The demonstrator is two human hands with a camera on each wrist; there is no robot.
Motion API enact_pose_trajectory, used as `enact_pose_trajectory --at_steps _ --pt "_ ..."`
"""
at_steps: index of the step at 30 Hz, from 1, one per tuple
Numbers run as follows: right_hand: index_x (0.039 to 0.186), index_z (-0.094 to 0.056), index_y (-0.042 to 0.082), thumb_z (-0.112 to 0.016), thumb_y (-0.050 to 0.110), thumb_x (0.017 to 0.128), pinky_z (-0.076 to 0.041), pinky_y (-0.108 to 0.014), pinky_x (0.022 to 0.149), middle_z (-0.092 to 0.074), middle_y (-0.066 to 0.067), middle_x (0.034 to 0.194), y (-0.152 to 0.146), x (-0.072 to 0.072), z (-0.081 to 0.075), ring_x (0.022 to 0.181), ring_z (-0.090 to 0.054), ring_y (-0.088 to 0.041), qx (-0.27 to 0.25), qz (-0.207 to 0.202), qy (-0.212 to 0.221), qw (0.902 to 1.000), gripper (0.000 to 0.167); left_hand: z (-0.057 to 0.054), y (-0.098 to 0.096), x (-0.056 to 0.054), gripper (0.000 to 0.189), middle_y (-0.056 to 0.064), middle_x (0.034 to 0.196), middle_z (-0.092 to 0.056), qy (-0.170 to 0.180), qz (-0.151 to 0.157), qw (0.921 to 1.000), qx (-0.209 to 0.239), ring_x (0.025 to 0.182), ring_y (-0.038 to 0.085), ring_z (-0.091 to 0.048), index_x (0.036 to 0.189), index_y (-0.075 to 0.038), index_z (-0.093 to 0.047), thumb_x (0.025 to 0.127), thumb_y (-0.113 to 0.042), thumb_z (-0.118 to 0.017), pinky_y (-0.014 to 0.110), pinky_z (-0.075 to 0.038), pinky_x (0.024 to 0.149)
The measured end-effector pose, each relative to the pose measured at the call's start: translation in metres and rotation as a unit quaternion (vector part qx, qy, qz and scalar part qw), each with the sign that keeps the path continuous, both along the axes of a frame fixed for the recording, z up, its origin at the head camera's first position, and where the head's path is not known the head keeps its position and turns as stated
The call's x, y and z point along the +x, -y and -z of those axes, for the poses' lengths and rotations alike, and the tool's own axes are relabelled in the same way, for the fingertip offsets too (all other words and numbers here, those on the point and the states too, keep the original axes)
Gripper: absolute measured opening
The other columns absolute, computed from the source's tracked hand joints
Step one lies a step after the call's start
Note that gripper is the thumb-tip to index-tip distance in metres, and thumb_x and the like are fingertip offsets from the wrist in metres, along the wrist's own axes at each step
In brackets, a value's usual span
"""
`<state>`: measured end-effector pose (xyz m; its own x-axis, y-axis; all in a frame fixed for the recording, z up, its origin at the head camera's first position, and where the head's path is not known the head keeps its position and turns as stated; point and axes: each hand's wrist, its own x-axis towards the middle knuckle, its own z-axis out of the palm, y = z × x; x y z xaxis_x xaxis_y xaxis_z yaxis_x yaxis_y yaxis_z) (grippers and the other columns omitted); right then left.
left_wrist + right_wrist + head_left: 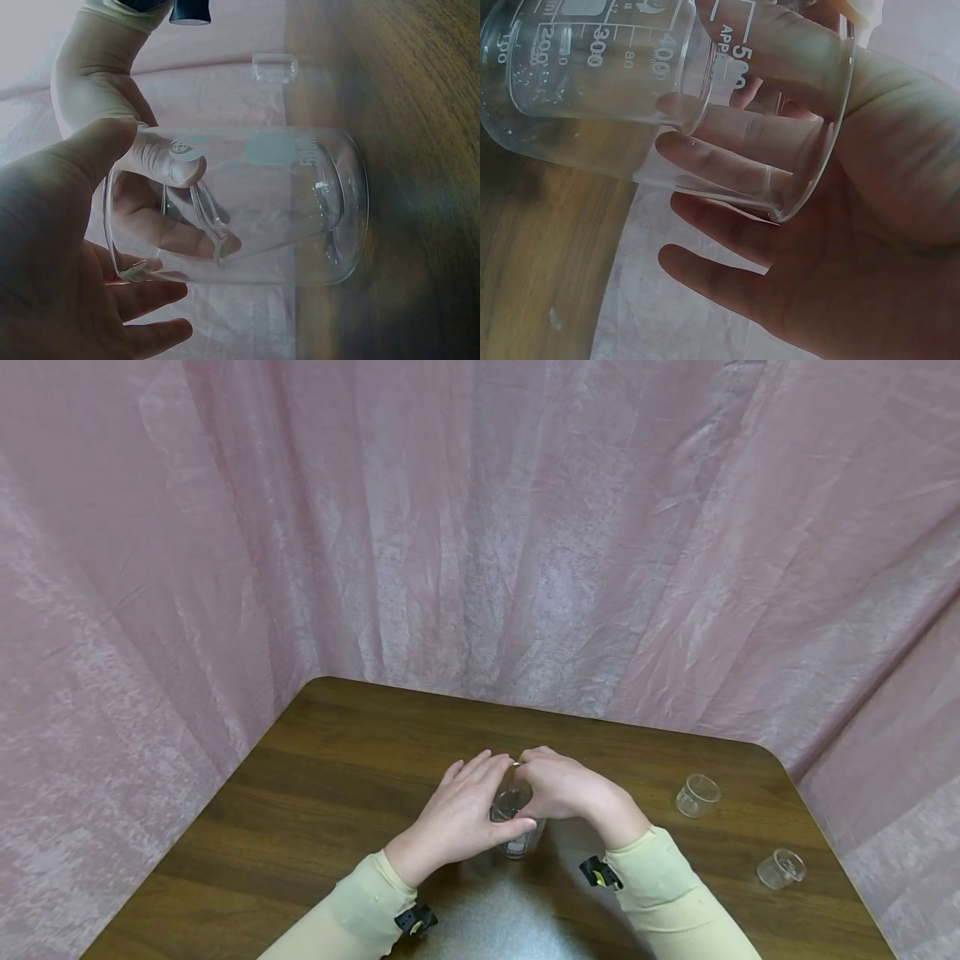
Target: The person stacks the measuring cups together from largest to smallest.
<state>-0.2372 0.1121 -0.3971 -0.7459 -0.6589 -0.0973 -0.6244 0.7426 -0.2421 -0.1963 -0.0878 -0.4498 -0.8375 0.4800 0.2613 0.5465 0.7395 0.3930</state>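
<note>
A large clear glass beaker (516, 847) with white markings stands upright on the table in front of me. Inside it sits a smaller glass beaker (600, 90), its rim well below the large one's. My left hand (461, 817) holds the large beaker near its rim, thumb on the near side and fingers around the far side. From above, my right hand (566, 789) reaches into the mouth. Its thumb and a finger are at the inner beaker's rim and appear to pinch it; the other fingers spread outside the large beaker.
Two small clear beakers stand on the right of the brown wooden table (337, 760): one farther back (697, 796), the other closer to the right edge (780, 869). Pink curtains (480, 543) hang behind and beside the table.
</note>
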Motion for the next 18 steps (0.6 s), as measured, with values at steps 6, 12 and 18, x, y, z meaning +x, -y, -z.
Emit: enact_pose_trajectory --at_steps 6,12,18 --pt "0.105 -0.084 0.011 -0.099 0.025 0.076 -0.054 -0.050 0.105 -0.071 -0.009 0.120 0.0021 0.0006 0.0000 0.126 -0.062 -0.035 0.007 0.009 0.001 0.9999 0.036 0.0002 0.0000 -0.0002 0.094 0.010 0.165 -0.054 -0.004 -0.001 1.0000 -0.001 0.160 0.035 -0.040 0.163 -0.007 -0.050 0.096 -0.069 -0.075 0.066 -0.030 0.126" --pt "0.104 -0.084 0.010 -0.100 0.027 0.074 -0.055 -0.048 0.104 -0.071 -0.008 0.120 0.0034 0.0017 -0.0001 0.125 -0.063 -0.034 0.009 0.011 -0.006 0.9999 0.038 0.0006 0.0004 -0.0005 0.095 0.010 0.165 -0.054 -0.004 0.000 1.0000 -0.001 0.160 0.035 -0.040 0.163 -0.006 -0.049 0.096 -0.069 -0.074 0.066 -0.030 0.126" --pt "0.104 -0.085 0.010 -0.100 0.027 0.073 -0.056 -0.049 0.101 -0.071 -0.006 0.115 0.0045 0.0030 -0.0005 0.121 -0.063 -0.033 0.007 0.011 -0.006 0.9999 0.038 0.0017 0.0007 -0.0005 0.095 0.010 0.165 -0.054 -0.002 -0.001 1.0000 0.001 0.160 0.036 -0.040 0.163 -0.007 -0.049 0.096 -0.070 -0.074 0.067 -0.030 0.126"
